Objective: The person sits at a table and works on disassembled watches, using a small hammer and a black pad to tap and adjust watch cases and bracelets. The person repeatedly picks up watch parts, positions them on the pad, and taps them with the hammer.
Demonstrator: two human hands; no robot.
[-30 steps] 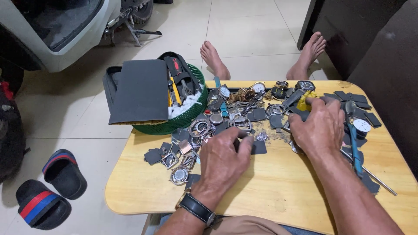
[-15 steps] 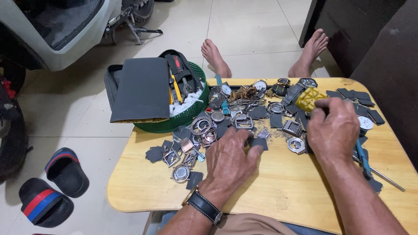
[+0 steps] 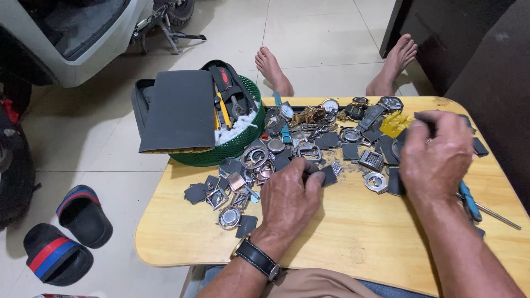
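Both hands work over the wooden table (image 3: 353, 243): the left hand (image 3: 287, 196), near the green basket (image 3: 232, 149), pinches a small dark piece (image 3: 329, 175); right hand (image 3: 436, 157), farther from the basket, curls its fingers together above watch cases (image 3: 371, 160). Sorting goes best slowly, lifting one piece clear.

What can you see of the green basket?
The green basket is round, plastic-looking, with a mesh wall. It stands upright at the table's far left corner, overhanging the edge. It is stuffed: a dark grey folded pouch lies over its left side and sticks out past the rim, and tools with red and yellow handles and white wadding fill the rest. Watch parts lie against its base. Neither hand touches it.
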